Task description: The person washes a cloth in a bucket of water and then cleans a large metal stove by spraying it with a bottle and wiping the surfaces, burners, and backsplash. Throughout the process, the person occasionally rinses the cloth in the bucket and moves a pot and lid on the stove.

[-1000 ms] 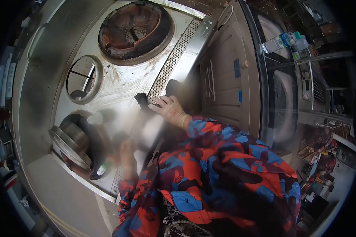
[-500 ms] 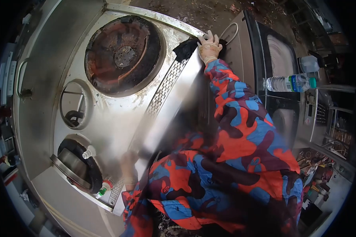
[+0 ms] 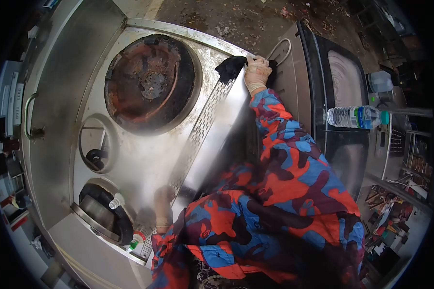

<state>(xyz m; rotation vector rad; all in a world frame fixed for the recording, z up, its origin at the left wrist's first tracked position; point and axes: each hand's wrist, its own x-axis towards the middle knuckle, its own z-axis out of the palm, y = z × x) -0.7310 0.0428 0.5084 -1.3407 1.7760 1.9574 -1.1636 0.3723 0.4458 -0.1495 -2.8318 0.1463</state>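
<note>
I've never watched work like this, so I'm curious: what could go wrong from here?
The right hand grips the black cloth around the metal edge; its glove might snag there. The left hand, blurred, is close to the green-and-red item and could bump it.

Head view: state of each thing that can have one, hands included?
right hand: closed on black cloth
left hand: low over stove top, blurred, grip unclear
black cloth: bunched over stove corner
large burner: rusty, no flame visible
round opening: uncovered, dark hose visible inside
metal pan: tilted
water bottle: green cap on
stove top: stained near large burner
</note>
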